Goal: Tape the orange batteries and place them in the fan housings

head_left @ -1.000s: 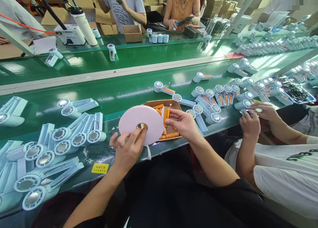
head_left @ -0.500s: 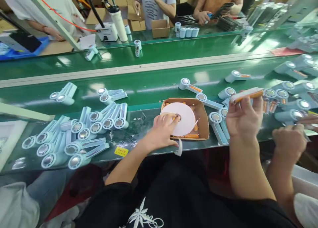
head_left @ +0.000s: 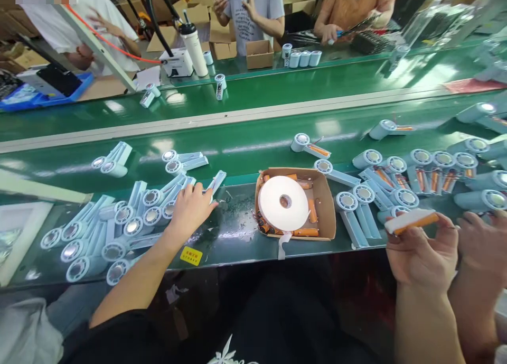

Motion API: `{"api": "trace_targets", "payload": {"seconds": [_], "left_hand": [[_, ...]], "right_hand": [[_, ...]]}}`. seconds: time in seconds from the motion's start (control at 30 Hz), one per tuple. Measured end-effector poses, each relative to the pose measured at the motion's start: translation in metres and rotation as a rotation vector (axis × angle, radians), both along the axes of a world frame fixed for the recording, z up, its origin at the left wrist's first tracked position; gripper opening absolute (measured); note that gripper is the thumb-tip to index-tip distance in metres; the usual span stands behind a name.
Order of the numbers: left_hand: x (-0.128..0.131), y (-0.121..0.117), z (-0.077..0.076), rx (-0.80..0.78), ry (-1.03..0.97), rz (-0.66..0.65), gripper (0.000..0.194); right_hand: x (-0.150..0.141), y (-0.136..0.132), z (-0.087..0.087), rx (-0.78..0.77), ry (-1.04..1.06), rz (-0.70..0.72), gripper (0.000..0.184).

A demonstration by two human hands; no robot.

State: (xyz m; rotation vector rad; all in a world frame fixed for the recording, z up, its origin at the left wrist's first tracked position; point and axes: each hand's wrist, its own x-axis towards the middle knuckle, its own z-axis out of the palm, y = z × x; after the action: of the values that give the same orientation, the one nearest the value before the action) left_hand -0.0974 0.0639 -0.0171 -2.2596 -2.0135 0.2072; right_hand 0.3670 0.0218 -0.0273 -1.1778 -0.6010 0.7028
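Note:
My left hand (head_left: 192, 210) reaches over the cluster on the left, its fingers closed around a light-blue handheld fan housing (head_left: 217, 183), whose handle sticks out past the fingertips. My right hand (head_left: 422, 255) is raised at the right, pinching an orange battery (head_left: 420, 222) with a white strip along its top. Between the hands, a roll of white tape (head_left: 269, 208) lies on orange batteries (head_left: 312, 212) in an open cardboard box (head_left: 327, 216). The tape's loose end (head_left: 282, 246) hangs over the front of the box.
Several fan housings (head_left: 79, 268) crowd the bench at left. Others, some with orange batteries in their handles, lie at right (head_left: 421, 157). A co-worker's hand (head_left: 481, 242) is close beside my right hand. A green conveyor (head_left: 245, 137) runs behind; people work across it.
My left hand has left the tape roll, moved left and taken hold of a fan housing, turning its handle. My right hand has moved right and lower, still holding the battery.

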Motion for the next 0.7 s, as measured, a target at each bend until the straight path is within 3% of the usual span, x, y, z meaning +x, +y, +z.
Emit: {"api": "trace_targets", "payload": {"seconds": [0.1,0.17,0.23,0.3,0.4,0.5,0.6,0.7], "left_hand": [[0.031,0.082,0.011,-0.093,-0.03,-0.24,0.042],[0.057,0.142,0.014,-0.221,-0.05,-0.401,0.048],[0.081,0.191,0.012,-0.289,-0.058,-0.475,0.045],[0.099,0.222,0.008,-0.322,-0.065,-0.498,0.038],[0.11,0.241,-0.003,-0.355,-0.102,-0.496,0.025],[0.106,0.245,-0.01,-0.379,-0.179,-0.485,0.016],[0.099,0.246,-0.011,-0.386,-0.264,-0.461,0.02],[0.099,0.247,-0.011,-0.367,-0.329,-0.414,0.03]], "right_hand": [[-0.018,0.041,0.018,0.125,-0.008,0.102,0.053],[-0.037,0.076,0.028,0.176,-0.067,0.244,0.057],[-0.056,0.111,0.034,0.16,-0.154,0.388,0.059],[-0.074,0.141,0.033,0.121,-0.213,0.501,0.063],[-0.092,0.179,0.022,0.054,-0.248,0.659,0.068],[-0.106,0.209,0.008,-0.042,-0.334,0.76,0.058],[-0.12,0.229,-0.002,-0.146,-0.611,0.828,0.04],[-0.134,0.238,-0.005,-0.185,-0.99,0.895,0.04]]}}
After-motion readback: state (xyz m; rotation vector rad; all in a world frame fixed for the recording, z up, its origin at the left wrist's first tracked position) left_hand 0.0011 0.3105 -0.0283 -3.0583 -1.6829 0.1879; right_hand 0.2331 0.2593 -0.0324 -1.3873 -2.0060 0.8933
